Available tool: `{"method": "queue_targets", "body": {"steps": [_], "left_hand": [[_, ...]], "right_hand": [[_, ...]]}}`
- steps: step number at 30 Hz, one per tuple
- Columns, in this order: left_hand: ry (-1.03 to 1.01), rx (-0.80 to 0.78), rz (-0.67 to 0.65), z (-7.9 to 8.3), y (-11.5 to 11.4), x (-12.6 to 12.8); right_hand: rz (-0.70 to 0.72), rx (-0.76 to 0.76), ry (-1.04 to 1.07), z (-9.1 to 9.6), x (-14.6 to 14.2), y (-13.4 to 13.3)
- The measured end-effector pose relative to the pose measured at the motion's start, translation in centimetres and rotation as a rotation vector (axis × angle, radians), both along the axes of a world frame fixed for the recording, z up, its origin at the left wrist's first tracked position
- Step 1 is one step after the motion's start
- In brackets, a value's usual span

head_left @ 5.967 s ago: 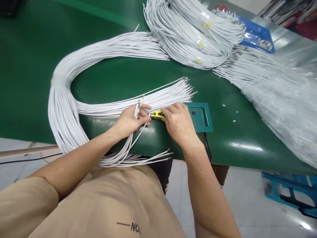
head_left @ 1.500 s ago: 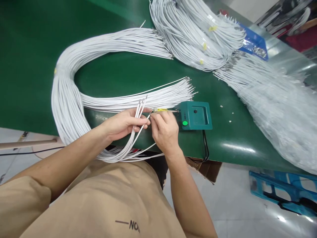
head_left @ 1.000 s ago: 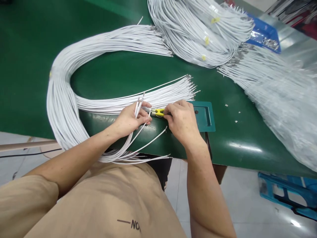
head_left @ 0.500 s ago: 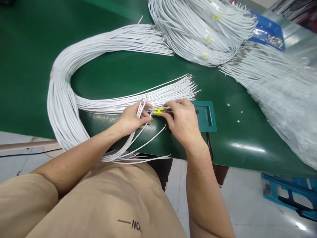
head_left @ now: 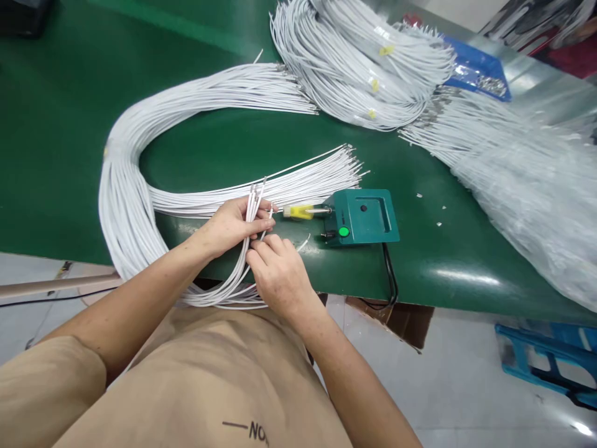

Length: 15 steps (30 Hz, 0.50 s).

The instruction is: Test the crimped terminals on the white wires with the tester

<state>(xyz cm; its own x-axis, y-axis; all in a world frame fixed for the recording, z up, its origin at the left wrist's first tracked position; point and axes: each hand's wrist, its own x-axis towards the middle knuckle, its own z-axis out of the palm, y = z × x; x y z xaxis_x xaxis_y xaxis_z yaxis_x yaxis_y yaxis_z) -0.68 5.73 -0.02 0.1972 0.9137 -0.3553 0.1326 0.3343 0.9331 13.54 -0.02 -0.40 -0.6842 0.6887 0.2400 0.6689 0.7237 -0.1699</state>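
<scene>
The person's left hand (head_left: 233, 225) is nearly closed, thumb against fingers around a few loose white wires (head_left: 239, 269), and their tips poke up past the knuckles on the far side. The right hand (head_left: 283, 274) sits just nearer and to the right, its fingers curled in with their tips against those same wires; from here I can't tell whether it grips one. The loose wires hang from the left hand and sag toward the near edge of the green table (head_left: 443, 246), close to the person's shirt (head_left: 186, 386).

Just right of the left fingertips is a yellow-handled tool (head_left: 301, 212), its metal rod running to a teal box (head_left: 361, 218) with a green button (head_left: 344, 232) on its near left corner. Black cables (head_left: 389, 274) drop from the box over the near edge.

Beyond the hands, a thick wire bundle (head_left: 119, 168) lies in a U shape, open to the right. At the far side is a coiled wire heap (head_left: 345, 74), and to its right a blue tray (head_left: 471, 56) holds small shiny pieces
</scene>
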Motion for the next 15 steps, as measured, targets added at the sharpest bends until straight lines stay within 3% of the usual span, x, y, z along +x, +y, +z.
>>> {"method": "queue_targets", "body": {"steps": [4,9,11,13,15], "left_hand": [[-0.080,0.012,-0.017,0.4,-0.6,-0.7],[-0.085,-0.022,-0.106,0.7,-1.3,-1.5],[-0.072,-0.023,-0.175,0.8,-1.6,-1.5],[-0.064,-0.007,-0.229,0.8,-2.1,-1.2],[-0.044,0.019,-0.276,0.7,-2.5,-0.9]], "right_hand": [[-0.046,-0.082,-0.101,0.6,-0.3,-1.3],[-0.224,-0.513,-0.206,3.6,0.5,-1.1],[-0.415,-0.536,-0.020,4.6,0.9,0.3],[-0.573,-0.515,0.315,4.9,1.1,2.1],[-0.600,-0.566,0.590,4.6,1.0,3.5]]}}
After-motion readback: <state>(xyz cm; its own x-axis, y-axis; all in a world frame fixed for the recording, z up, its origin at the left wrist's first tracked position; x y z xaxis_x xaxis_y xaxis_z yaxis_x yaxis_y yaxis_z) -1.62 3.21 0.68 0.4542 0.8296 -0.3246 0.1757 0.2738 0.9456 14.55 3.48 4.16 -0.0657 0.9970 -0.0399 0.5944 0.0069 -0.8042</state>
